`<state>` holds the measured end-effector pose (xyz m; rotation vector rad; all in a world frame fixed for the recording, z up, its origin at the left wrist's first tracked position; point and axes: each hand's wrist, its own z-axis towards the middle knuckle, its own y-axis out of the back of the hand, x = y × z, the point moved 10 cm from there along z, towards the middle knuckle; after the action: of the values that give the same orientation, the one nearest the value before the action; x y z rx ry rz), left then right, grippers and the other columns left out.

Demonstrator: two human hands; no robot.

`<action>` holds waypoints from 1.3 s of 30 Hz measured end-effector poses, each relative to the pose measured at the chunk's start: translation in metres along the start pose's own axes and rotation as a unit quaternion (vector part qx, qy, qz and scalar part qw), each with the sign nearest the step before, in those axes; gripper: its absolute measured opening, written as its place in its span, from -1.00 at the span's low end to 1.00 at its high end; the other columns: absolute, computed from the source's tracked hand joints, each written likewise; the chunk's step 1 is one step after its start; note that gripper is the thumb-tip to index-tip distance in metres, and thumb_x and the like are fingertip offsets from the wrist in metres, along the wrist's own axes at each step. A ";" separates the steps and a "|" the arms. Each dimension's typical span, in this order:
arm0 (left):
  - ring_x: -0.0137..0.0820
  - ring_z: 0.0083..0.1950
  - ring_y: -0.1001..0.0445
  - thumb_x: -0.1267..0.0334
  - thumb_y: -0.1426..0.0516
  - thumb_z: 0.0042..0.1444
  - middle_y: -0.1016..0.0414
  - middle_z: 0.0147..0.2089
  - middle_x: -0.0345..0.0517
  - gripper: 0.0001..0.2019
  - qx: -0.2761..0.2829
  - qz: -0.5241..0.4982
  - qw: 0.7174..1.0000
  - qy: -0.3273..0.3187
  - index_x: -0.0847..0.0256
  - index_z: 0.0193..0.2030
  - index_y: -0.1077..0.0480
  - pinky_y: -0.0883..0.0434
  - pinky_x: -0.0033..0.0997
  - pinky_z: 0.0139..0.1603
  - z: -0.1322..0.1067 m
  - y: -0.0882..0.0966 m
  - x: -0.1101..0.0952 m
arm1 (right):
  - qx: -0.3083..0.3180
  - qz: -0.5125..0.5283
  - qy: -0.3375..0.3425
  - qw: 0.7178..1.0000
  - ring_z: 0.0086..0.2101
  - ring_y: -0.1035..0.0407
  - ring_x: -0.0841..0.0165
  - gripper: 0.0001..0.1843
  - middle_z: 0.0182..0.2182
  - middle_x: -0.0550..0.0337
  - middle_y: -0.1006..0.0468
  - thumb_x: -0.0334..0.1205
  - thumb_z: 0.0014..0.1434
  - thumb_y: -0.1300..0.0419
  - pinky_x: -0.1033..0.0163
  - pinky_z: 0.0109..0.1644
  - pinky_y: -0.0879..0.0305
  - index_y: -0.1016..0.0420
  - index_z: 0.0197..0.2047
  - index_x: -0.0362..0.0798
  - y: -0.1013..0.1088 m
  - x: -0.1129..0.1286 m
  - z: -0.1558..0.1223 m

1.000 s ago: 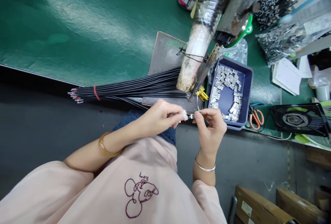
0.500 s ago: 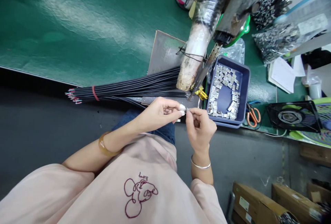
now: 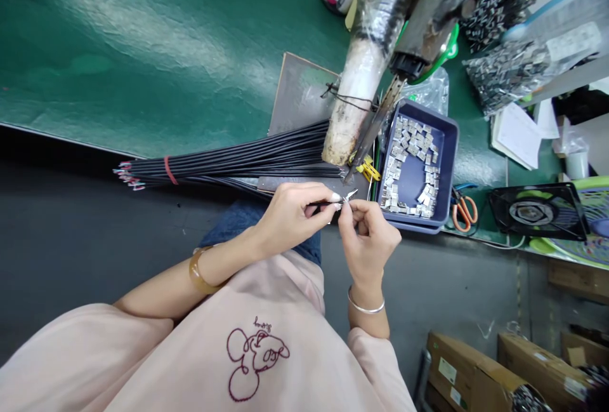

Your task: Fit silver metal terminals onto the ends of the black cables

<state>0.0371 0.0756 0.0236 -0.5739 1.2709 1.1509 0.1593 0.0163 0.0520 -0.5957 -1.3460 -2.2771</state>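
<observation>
My left hand [image 3: 297,216] is closed in a pinch, with a short dark length of black cable [image 3: 318,204] showing between its fingers. White covers are on its fingertips. A thin silvery-white wire end [image 3: 351,195] sticks out past them. My right hand [image 3: 368,229] pinches at this same end, its thumb and forefinger almost touching the left fingertips. Fine detail there is too small to make out. Just beyond the hands, a bundle of black cables [image 3: 247,159], tied with a red band [image 3: 170,171], lies across a grey board [image 3: 299,91].
Right of the hands stands a blue tray [image 3: 450,171] of small metal connector shells [image 3: 416,139]. A soldering iron [image 3: 373,129] and a white-tipped duct [image 3: 343,126] hang over the board. Orange-handled scissors [image 3: 465,213] and a black fan [image 3: 537,214] are farther right on the green bench [image 3: 166,50].
The silvery-white wire end now shows above the fingertips, where it was hidden before. Dark cable has come into view between the left fingers. Both hands stay close together.
</observation>
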 end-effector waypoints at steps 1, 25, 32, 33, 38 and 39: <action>-0.54 -0.50 -0.18 0.38 -0.14 0.15 -0.33 -0.51 -0.25 -0.89 0.010 0.006 1.000 -0.011 0.29 -0.36 -0.50 -0.18 -0.51 -0.45 -0.001 -0.002 -0.001 | 0.015 0.031 -0.025 0.999 -0.66 -0.01 0.60 -0.91 -0.63 0.45 -0.26 -0.28 0.23 -0.23 0.41 -0.55 -0.03 -0.48 -0.35 -0.04 -0.003 -0.006 0.000; -0.51 -0.48 -0.35 0.33 -0.20 0.06 -0.45 -0.51 -0.16 -0.86 -0.003 -0.190 0.968 0.161 0.34 -0.46 -0.51 -0.31 -0.54 -0.46 0.006 -0.007 0.029 | -0.087 0.037 0.084 0.992 -0.17 -0.62 0.37 -0.85 -0.17 0.17 -0.70 -0.44 0.19 -0.27 0.28 -0.13 -0.58 -0.50 -0.22 0.00 0.007 0.007 0.002; -0.55 -0.52 -0.27 0.35 -0.20 0.08 -0.37 -0.55 -0.22 -0.85 -0.048 -0.134 0.980 0.138 0.30 -0.49 -0.47 -0.23 -0.56 -0.51 0.006 0.001 0.028 | -0.083 0.023 0.073 0.994 -0.19 -0.63 0.38 -0.85 -0.14 0.14 -0.70 -0.44 0.18 -0.27 0.35 -0.21 -0.57 -0.46 -0.20 -0.02 0.001 0.003 0.000; -0.55 -0.52 -0.26 0.36 -0.19 0.08 -0.37 -0.55 -0.23 -0.86 -0.051 -0.132 0.980 0.137 0.30 -0.48 -0.46 -0.22 -0.56 -0.51 0.006 0.001 0.028 | -0.080 0.025 0.071 0.994 -0.20 -0.63 0.37 -0.85 -0.13 0.13 -0.70 -0.43 0.18 -0.27 0.34 -0.22 -0.57 -0.46 -0.21 -0.02 0.000 0.003 0.000; -0.57 -0.52 -0.25 0.35 -0.15 0.09 -0.35 -0.53 -0.23 -0.85 -0.053 -0.152 0.974 0.158 0.32 -0.48 -0.44 -0.23 -0.57 -0.50 0.008 -0.002 0.031 | -0.078 0.036 0.068 0.994 -0.21 -0.63 0.35 -0.89 -0.10 0.11 -0.69 -0.39 0.19 -0.25 0.30 -0.24 -0.58 -0.43 -0.24 -0.01 -0.001 0.002 0.002; -0.58 -0.53 -0.24 0.34 -0.15 0.09 -0.34 -0.54 -0.23 -0.84 -0.054 -0.157 0.973 0.163 0.32 -0.48 -0.43 -0.23 -0.57 -0.50 0.008 -0.003 0.031 | -0.076 0.038 0.067 0.994 -0.20 -0.63 0.35 -0.89 -0.10 0.11 -0.69 -0.39 0.19 -0.25 0.30 -0.24 -0.58 -0.43 -0.25 -0.01 -0.001 0.001 0.003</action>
<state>0.0397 0.0922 -0.0043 -1.0387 1.3388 0.8863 0.1580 0.0190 0.0531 -0.5229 -1.0767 -2.3265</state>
